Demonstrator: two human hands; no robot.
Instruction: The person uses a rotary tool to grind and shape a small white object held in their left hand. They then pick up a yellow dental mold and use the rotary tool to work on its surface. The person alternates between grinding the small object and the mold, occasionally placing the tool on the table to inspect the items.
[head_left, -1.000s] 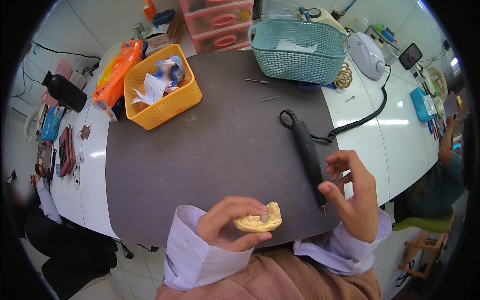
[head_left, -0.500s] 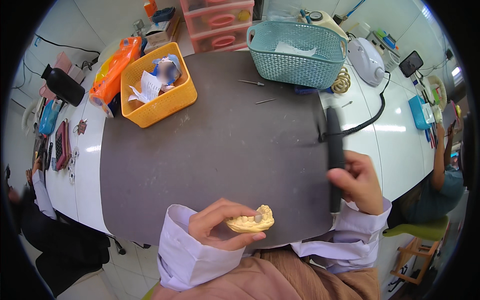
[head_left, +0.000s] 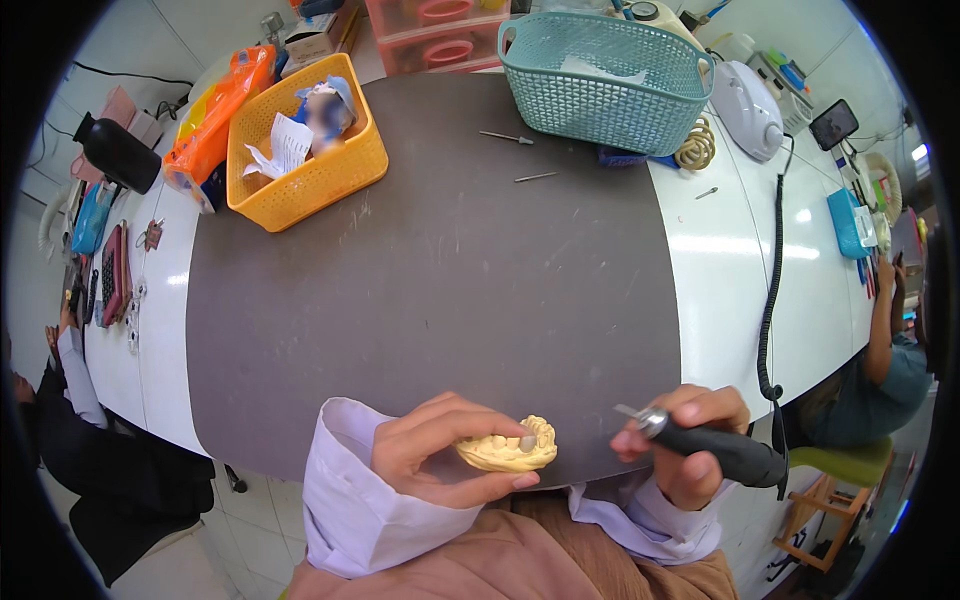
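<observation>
Near the table's front edge, my left hand (head_left: 440, 445) grips a yellow plaster dental model (head_left: 500, 459) between thumb and fingers. One tooth on it is greyish, unlike its yellow neighbours. To the right, my right hand (head_left: 690, 440) is closed around a black rotary handpiece (head_left: 730, 452) with a silver collar. Its thin tip points left toward the model, with a gap between them. A coiled black cord (head_left: 773, 300) runs from the handpiece's rear up to a white control unit (head_left: 748, 110).
A yellow basket (head_left: 310, 190) with papers stands at the back left of the grey mat (head_left: 430, 300); a teal basket (head_left: 605, 95) stands at the back right. Two thin burs (head_left: 535, 177) lie between them. A black bottle (head_left: 118, 152) is far left. Other people sit at both sides.
My right hand has turned the handpiece from upright to nearly level, its tip now facing left, and lowered it. The cord has swung to the right. My left hand still holds the model.
</observation>
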